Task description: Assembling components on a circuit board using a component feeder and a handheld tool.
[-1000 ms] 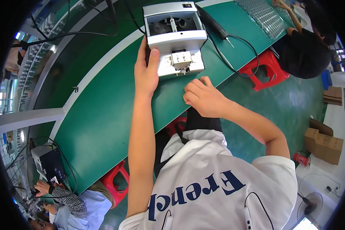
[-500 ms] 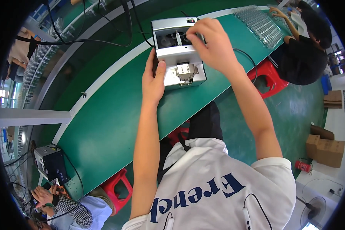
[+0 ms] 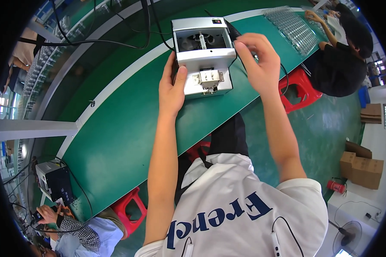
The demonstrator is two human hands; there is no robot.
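A grey machine (image 3: 203, 53) stands on the green desk (image 3: 128, 124), its left side clasped by the left hand (image 3: 172, 88) with the thumb laid on the front ledge, while the right hand (image 3: 259, 64) is pinched at its right rear corner; whether anything is held there cannot be told. The machine is judged rigid, boxy and fairly heavy, best held by both side walls. In its open top recess, metal parts are seen.
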